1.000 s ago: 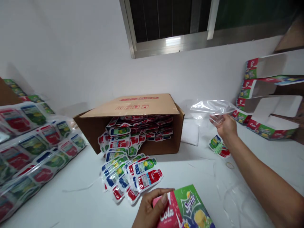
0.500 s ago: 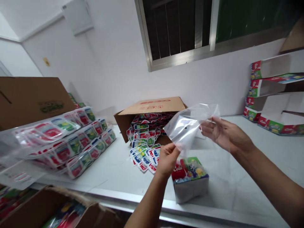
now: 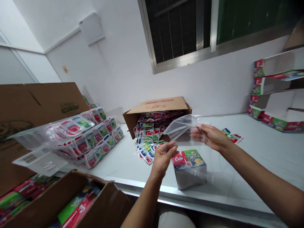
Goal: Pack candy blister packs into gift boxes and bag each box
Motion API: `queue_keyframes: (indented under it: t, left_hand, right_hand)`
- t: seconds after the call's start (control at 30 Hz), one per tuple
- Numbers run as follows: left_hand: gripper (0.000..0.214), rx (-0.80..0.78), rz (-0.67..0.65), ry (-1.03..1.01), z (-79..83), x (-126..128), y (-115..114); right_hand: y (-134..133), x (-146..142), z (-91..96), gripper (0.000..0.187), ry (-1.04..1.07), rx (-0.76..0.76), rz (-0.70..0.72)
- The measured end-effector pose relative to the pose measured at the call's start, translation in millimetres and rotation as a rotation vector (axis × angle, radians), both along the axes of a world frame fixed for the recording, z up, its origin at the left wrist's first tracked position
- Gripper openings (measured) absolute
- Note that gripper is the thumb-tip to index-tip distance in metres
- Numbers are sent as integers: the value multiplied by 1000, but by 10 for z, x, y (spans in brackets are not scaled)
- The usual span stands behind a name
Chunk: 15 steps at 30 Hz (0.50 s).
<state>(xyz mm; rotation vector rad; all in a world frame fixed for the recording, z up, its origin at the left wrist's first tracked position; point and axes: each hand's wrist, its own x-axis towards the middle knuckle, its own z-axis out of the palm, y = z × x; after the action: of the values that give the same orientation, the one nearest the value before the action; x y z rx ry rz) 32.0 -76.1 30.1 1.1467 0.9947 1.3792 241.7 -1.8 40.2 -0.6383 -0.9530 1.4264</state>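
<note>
My left hand (image 3: 164,155) pinches one edge of a clear plastic bag (image 3: 181,124) above the table. The bag's other side is in my right hand (image 3: 207,135), its thumb and fingers closed on the film. Just below the hands stands a small display box (image 3: 190,164) with Cola and Sprite pictures on top and a plain pale front; thin clear film seems to lie against its lower right. Behind my left hand, flat printed sachets (image 3: 147,148) spill out of an open cardboard carton (image 3: 163,104) lying on its side.
Stacks of bagged sachets (image 3: 99,144) lie at the left, by a large brown carton (image 3: 45,104). At front left, an open carton (image 3: 104,202) holds printed boxes. Loose sachets (image 3: 234,136) lie behind my right hand. Open display trays (image 3: 273,122) are stacked at far right.
My hands still hold the bag, which now hangs lower and is pulled into a narrower shape. The view has shifted, bringing loose sachets behind my right hand into sight.
</note>
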Motion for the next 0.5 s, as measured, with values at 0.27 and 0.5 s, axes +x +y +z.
queue_keyframes:
  t: [0.27,0.5]
  left_hand:
    - [43,159,229,155,-87,84,273]
    - [57,354,538,488,-94,117,571]
  right_hand:
    - [88,159,-37,34,-161,-256,-57]
    - [-111,118,-55,50,-871,505,-1039]
